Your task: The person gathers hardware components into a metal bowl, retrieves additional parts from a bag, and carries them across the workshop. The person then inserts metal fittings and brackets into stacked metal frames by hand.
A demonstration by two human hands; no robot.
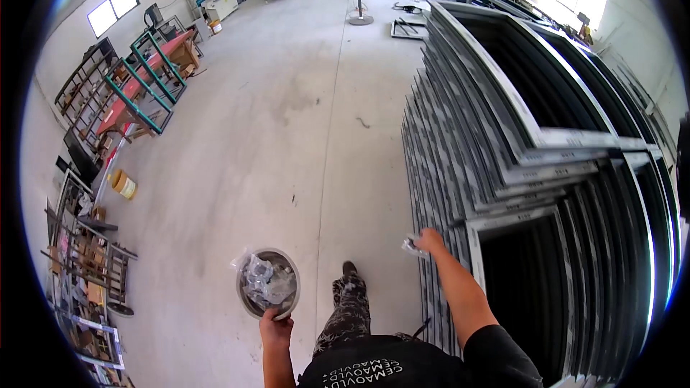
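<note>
My left hand (276,328) grips the near rim of a round metal basin (290,259), thumb over the edge. Inside the basin lies crumpled clear plastic (270,282) with small grey pieces I cannot make out. Out to the right, my right hand (430,241) is closed on a small clear plastic bag (412,246), its contents too small to name. That hand is beside the left face of a tall stack of grey metal frames (460,165); whether it touches them I cannot tell.
The frame stack fills my right side, corners jutting out. On the left stand a yellow bucket (123,185), green metal frames (147,82) by a red-topped table (129,90), and a loaded cart (108,273). A pedestal fan (360,18) stands far ahead on the pale concrete floor (237,136).
</note>
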